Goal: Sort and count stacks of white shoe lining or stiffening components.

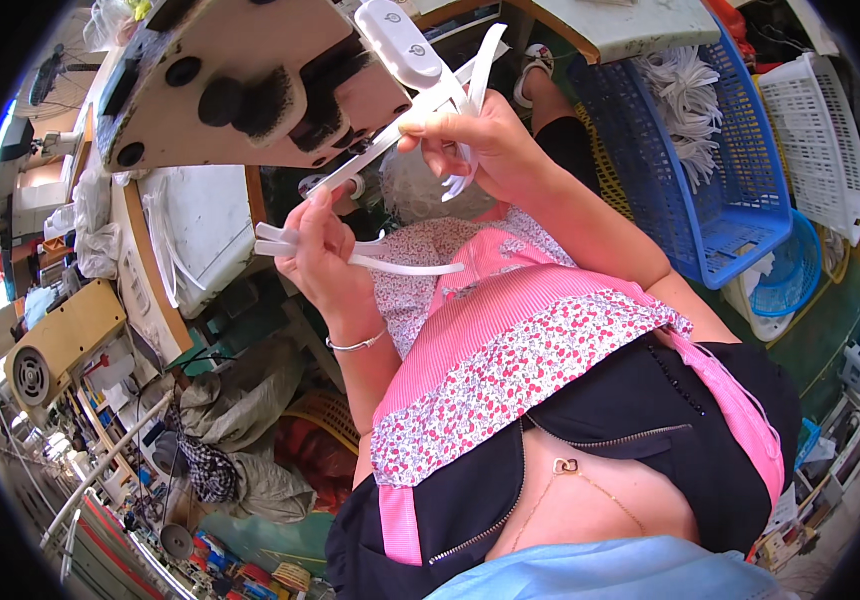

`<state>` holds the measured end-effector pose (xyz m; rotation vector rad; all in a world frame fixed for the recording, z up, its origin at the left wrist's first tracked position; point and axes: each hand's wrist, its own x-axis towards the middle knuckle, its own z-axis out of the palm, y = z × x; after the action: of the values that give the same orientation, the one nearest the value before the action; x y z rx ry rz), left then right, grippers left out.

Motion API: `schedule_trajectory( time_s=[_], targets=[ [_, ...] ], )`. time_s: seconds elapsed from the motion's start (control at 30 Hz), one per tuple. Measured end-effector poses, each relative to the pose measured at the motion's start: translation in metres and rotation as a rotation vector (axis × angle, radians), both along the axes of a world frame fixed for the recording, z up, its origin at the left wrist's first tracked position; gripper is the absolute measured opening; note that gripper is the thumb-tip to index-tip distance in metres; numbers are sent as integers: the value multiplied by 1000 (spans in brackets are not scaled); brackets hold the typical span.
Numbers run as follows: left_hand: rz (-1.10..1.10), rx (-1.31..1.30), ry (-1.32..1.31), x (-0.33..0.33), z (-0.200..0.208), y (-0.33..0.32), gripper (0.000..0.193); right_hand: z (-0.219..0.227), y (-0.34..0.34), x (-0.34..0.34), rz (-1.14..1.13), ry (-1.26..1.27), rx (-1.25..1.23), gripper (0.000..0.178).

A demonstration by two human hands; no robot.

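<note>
Worked just beside the pale machine (175,125). Pinched the lower end of a white strap (371,153) in the left hand (330,250), with looser strips bunched in the palm. Held it straight, slanting in mid-air between the hands, themselves apart. Nipped its upper stretch between thumb and finger of the right hand (485,140). Seemed light, thin, bendy, maybe slippery, hardly fragile; best gripped flat near both ends. Saw white bundles (685,115) in the blue basket (750,195) farther right.

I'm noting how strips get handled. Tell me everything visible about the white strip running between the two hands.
The white strip is narrow and flat, perhaps fabric or elastic. It slants, fairly straight, from the left hand up to the right hand; both pinch it. Its ends cannot be picked out among other strips.
</note>
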<state>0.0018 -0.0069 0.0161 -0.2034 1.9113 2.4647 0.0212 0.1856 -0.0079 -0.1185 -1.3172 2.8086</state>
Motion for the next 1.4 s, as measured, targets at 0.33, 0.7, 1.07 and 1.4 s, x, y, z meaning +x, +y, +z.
schedule_trajectory(
  time_s=[0.33,0.7,1.07,1.4],
  targets=[
    [-297,625,21,3,-22,9,23,0,-10,0,1,-14,11,14],
    [-40,-53,193,-4,-16,25,5,2,-12,0,-1,-13,77,20],
    [-75,152,58,-2,-20,24,5,0,0,2,-58,-65,-42,16],
    [-7,196,-12,0,-12,7,5,-4,-6,2,-28,-52,-49,20]
  ],
)
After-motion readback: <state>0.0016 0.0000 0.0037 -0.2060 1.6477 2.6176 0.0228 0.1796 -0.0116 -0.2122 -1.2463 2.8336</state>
